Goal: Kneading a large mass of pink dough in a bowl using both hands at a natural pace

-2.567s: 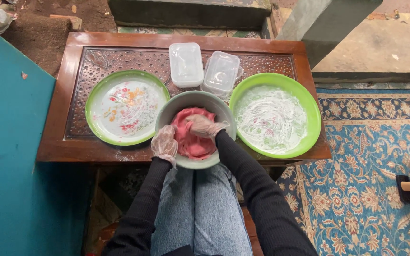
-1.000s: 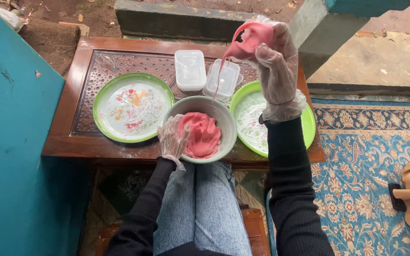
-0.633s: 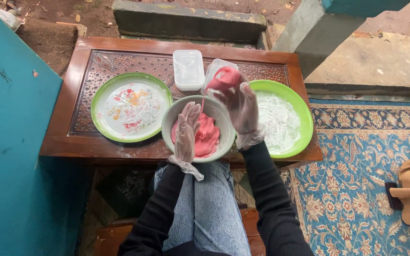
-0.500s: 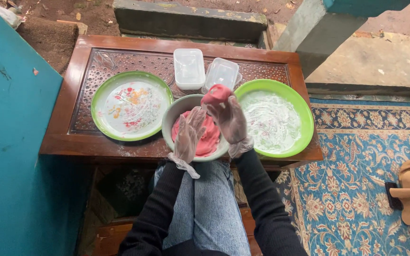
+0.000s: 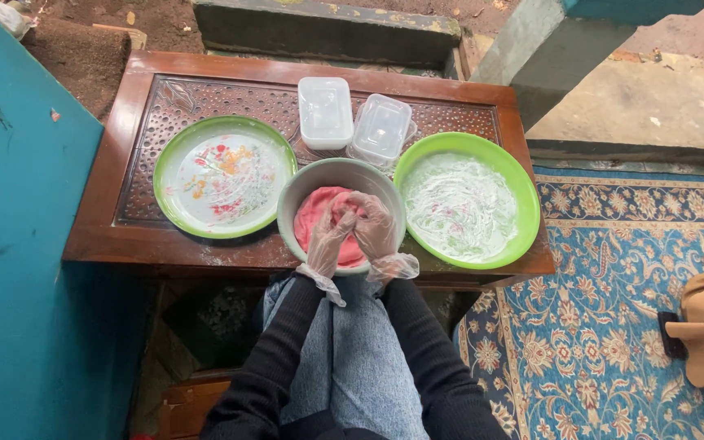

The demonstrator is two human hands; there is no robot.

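Left of the grey bowl (image 5: 341,213) sits a smeared green plate (image 5: 223,177). In the bowl, my left hand (image 5: 329,238) and right hand (image 5: 373,228) press together into the pink dough (image 5: 317,213), fingers curled; it could stick to the loose gloves. A second ago the right hand held a lump high. Right: a floury green plate (image 5: 467,199).

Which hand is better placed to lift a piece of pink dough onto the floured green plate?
Probably the right hand. Both gloved hands press on the pink dough in the grey bowl, but the floured green plate sits on the right hand's side, so the left hand would have to cross over.
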